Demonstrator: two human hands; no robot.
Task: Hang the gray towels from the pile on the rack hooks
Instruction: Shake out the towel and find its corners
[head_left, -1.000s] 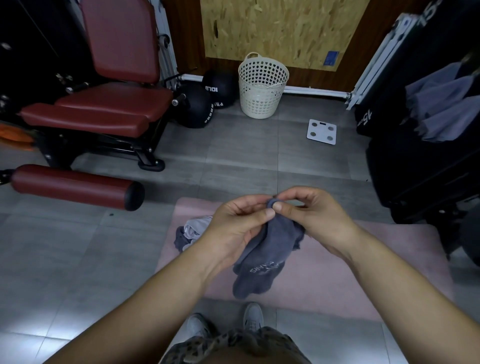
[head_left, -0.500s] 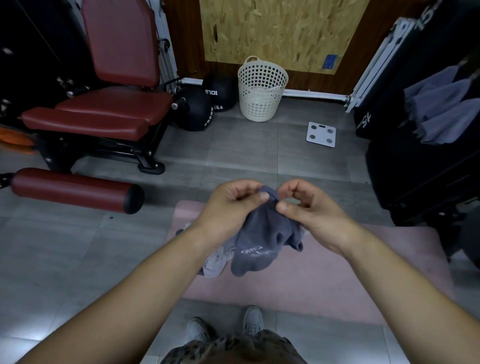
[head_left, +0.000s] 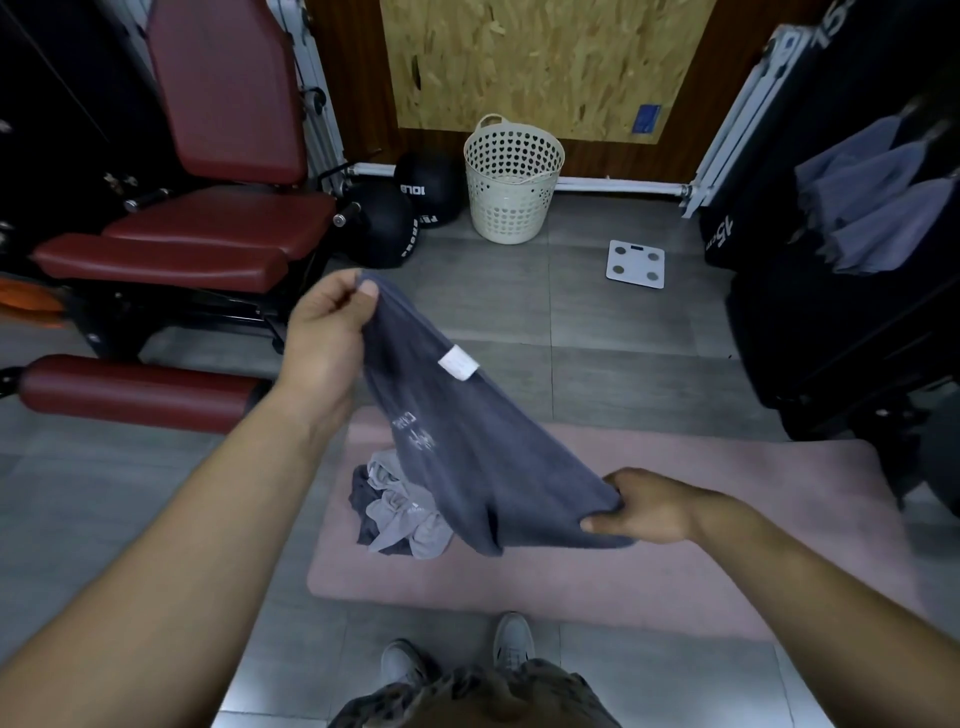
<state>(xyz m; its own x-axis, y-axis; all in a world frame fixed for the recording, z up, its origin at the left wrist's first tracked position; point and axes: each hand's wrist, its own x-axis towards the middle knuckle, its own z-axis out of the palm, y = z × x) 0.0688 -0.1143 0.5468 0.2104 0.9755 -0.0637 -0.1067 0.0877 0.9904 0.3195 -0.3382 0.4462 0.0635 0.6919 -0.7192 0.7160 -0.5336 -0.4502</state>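
Observation:
A dark gray towel (head_left: 467, 447) with a white label is stretched out in the air between both hands. My left hand (head_left: 327, 332) pinches its upper corner, raised at mid-left. My right hand (head_left: 644, 506) grips the opposite corner, lower and to the right. Under the towel, a small pile of gray towels (head_left: 400, 512) lies on a pink mat (head_left: 675, 571). Several gray towels (head_left: 872, 208) hang on the dark rack (head_left: 831, 322) at the right edge.
A red padded exercise machine (head_left: 208, 208) fills the left side. Two black medicine balls (head_left: 395, 223), a cream laundry basket (head_left: 511, 184) and a white scale (head_left: 635, 263) sit on the gray floor by the back wall. My shoes (head_left: 457, 654) stand at the mat's near edge.
The hands, close together on the bunched towel before, have pulled apart. The left went up and left, the right down and right, spreading the towel open and uncovering the pile.

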